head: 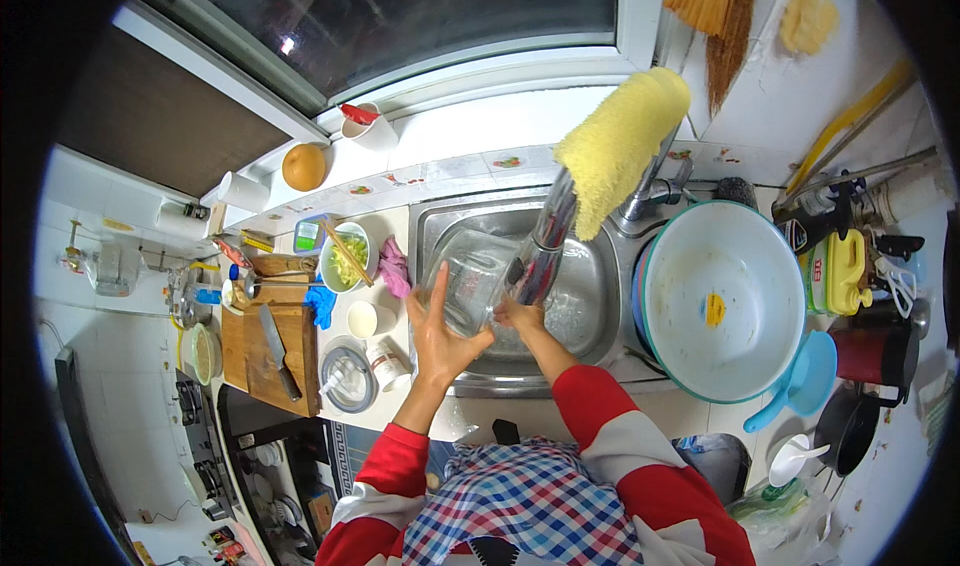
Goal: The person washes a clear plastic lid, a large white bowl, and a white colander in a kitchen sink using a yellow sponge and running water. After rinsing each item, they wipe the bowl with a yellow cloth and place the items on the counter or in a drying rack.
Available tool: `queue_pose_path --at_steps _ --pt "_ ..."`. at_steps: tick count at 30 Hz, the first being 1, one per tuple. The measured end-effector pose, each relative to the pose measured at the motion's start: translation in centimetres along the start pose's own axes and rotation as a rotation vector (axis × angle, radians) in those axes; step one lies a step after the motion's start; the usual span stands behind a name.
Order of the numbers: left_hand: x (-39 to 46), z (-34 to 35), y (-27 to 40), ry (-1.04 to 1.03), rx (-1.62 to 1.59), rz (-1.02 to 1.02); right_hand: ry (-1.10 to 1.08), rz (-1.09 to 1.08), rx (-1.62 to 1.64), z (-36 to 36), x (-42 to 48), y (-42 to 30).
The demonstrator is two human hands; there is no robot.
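A clear container (471, 272) is tilted over the stainless steel sink (592, 311), near the end of the tap's spout. My right hand (519, 315) has its fingers closed at the container's right edge, right below the spout. Beside the container's near left side is my left hand (444, 341), its fingers and thumb spread wide. Whether its fingertips touch the container is hard to tell. A fluffy yellow cloth (622, 146) wraps the upper part of the tap (551, 224), whose chrome spout slants down towards my right hand. Wet patches shine on the sink floor.
Right of the sink leans a large white basin (720, 266), with a blue ladle (799, 378) by it. On the left, a knife (277, 348) lies on a wooden cutting board (255, 386). Nearby are a bowl of chopped greens (349, 262), paper cups (370, 320) and a pink cloth (394, 266).
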State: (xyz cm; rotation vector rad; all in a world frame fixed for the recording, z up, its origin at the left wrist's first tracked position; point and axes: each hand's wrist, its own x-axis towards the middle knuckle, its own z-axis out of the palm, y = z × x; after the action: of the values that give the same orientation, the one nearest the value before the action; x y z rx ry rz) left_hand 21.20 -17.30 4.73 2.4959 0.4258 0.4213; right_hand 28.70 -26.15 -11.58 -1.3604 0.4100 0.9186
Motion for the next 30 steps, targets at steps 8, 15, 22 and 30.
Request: queue_pose_path --at_steps 8,15,22,30 --pt "-0.4 -2.6 1.1 0.073 0.204 0.253 -0.071 -0.31 -0.069 5.9 5.8 2.4" --pt "-1.9 -4.7 -0.2 0.123 0.242 0.21 -0.164 -0.413 -0.1 5.8 -1.4 -1.5" --pt "-2.0 -3.5 -4.2 -0.194 -0.74 -0.659 -0.117 -0.332 -0.118 -1.3 -3.3 -2.9" --pt "-4.0 -0.4 -5.7 -0.703 -0.963 -0.963 -0.3 -0.414 -0.579 -6.8 -4.7 -6.8"
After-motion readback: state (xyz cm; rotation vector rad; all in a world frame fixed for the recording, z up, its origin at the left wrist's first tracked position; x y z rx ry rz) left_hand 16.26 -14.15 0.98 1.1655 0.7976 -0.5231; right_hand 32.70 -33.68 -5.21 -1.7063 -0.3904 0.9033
